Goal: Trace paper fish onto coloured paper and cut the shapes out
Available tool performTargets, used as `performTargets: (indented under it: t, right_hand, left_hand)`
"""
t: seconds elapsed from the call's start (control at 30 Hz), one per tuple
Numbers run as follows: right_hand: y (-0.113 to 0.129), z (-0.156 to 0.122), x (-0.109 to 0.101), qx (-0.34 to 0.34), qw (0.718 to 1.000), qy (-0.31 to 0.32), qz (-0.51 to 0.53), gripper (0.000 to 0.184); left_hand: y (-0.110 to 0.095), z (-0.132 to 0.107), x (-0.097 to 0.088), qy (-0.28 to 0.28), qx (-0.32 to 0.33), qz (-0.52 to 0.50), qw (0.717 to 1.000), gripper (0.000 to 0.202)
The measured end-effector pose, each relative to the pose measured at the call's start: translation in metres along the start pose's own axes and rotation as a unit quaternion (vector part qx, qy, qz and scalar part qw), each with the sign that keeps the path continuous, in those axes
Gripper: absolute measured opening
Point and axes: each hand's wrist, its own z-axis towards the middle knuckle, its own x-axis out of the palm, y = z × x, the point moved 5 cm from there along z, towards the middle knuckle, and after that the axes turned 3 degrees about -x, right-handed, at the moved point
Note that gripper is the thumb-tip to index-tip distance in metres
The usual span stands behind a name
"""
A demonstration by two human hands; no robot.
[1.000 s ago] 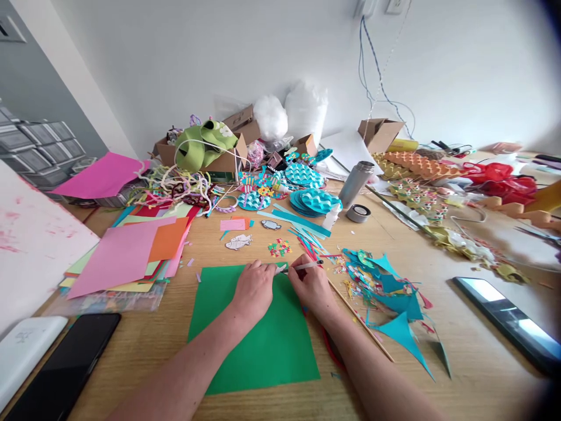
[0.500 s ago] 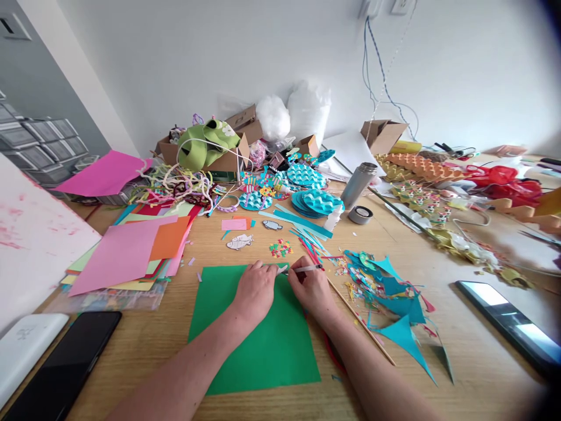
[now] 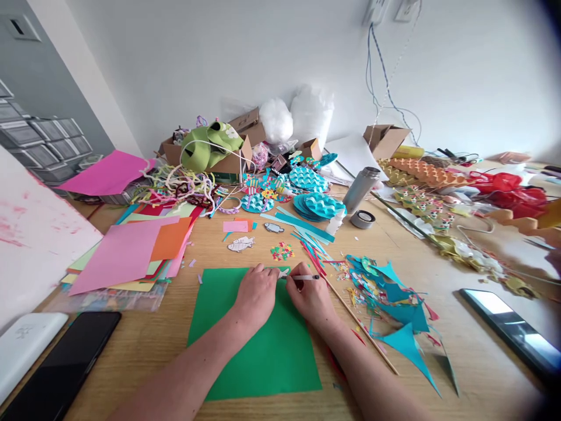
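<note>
A sheet of green paper (image 3: pixel 263 359) lies on the wooden table under both my hands. Near its top edge, my left hand (image 3: pixel 256 293) has its fingers bent and holds a small white paper cutout (image 3: pixel 283 273) down; most of the cutout is hidden. Pinched in my right hand (image 3: pixel 312 297) is a pen (image 3: pixel 310 277) with a pale barrel and dark end, its tip beside the cutout. Beyond the sheet lie a white paper fish (image 3: pixel 241 244), a grey paper fish (image 3: pixel 274 227) and a heap of tiny coloured paper bits (image 3: pixel 281 251).
Coloured papers (image 3: pixel 118 251) and a black phone (image 3: pixel 65 362) lie at left. A thin wooden stick (image 3: pixel 363 327) and blue paper scraps (image 3: pixel 405 345) are right of my right arm. Farther back stand a glue bottle (image 3: pixel 335 223) and a grey flask (image 3: pixel 362 190). Another phone (image 3: pixel 504 327) is far right.
The pen has tilted slightly and its dark end sits lower. My right hand has shifted a little at the cutout, while my left hand stays in place. The view has moved slightly.
</note>
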Motion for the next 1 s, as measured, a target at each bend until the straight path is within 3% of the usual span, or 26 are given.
performTargets:
  t: [0.53, 0.83, 1.0]
  right_hand:
    - [0.0033, -0.0002, 0.0007, -0.008, 1.0, 0.008, 0.003, 0.01]
    - [0.0014, 0.0007, -0.0022, 0.041, 0.997, -0.004, 0.063, 0.012]
    - [0.0055, 0.0005, 0.0029, 0.032, 0.994, 0.025, 0.105, 0.011]
  left_hand:
    - [-0.0019, -0.0008, -0.003, 0.005, 0.0, 0.004, 1.0, 0.031]
    - [-0.0009, 0.0001, -0.0028, 0.015, -0.006, 0.002, 1.0, 0.03]
    - [-0.0011, 0.0011, -0.005, 0.023, -0.009, -0.008, 1.0, 0.031]
